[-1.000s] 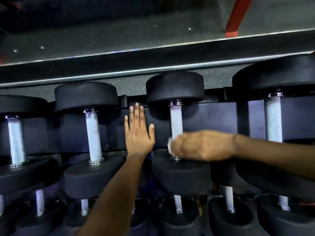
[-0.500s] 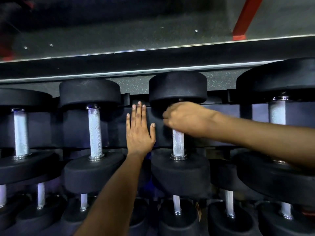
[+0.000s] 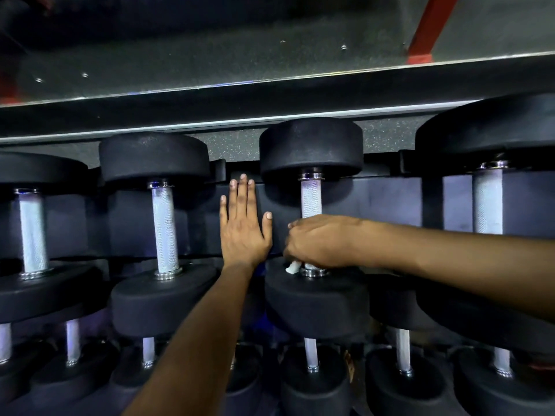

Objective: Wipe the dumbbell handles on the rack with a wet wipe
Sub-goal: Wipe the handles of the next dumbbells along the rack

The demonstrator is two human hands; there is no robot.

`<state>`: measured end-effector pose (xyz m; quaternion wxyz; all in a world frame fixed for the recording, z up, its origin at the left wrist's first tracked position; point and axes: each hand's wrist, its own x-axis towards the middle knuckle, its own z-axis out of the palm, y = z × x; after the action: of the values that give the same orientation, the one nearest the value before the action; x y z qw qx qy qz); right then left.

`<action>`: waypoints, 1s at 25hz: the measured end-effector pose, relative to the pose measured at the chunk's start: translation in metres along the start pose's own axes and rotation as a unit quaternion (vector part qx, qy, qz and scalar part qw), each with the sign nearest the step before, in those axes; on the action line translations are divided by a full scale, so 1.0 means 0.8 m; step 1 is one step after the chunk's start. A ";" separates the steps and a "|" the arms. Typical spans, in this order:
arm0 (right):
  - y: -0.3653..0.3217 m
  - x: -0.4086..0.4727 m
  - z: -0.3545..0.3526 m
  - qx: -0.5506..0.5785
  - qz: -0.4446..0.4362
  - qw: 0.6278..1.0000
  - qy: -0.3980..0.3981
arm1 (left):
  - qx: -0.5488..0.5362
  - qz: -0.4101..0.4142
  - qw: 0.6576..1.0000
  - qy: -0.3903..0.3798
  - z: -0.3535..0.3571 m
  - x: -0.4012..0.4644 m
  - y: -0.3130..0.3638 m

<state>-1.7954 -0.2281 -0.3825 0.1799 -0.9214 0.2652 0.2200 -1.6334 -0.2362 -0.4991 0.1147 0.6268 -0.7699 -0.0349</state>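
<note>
1. The left hand [image 3: 244,232] lies flat, fingers straight and together, thumb spread, forearm reaching up from below.
2. The right hand [image 3: 318,243] curls closed, knuckles up, forearm entering from the right.

On the top row of a dumbbell rack [image 3: 390,199], a left hand [image 3: 243,232] lies flat in the gap between two knurled handles [image 3: 164,226]. The right hand [image 3: 318,243] wraps the lower part of the middle handle [image 3: 311,198], its upper part bare. Black weight heads [image 3: 310,147] close off each handle's ends.
</note>
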 end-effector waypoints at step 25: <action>0.051 -0.080 0.040 0.174 0.031 0.949 0.262 | 0.006 0.001 1.000 -0.008 -0.003 -0.003 0.002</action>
<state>-1.8771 -0.2198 -0.3862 0.2541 -0.8923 0.3659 -0.0732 -1.6339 -0.2335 -0.4965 0.1046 0.6268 -0.7714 -0.0348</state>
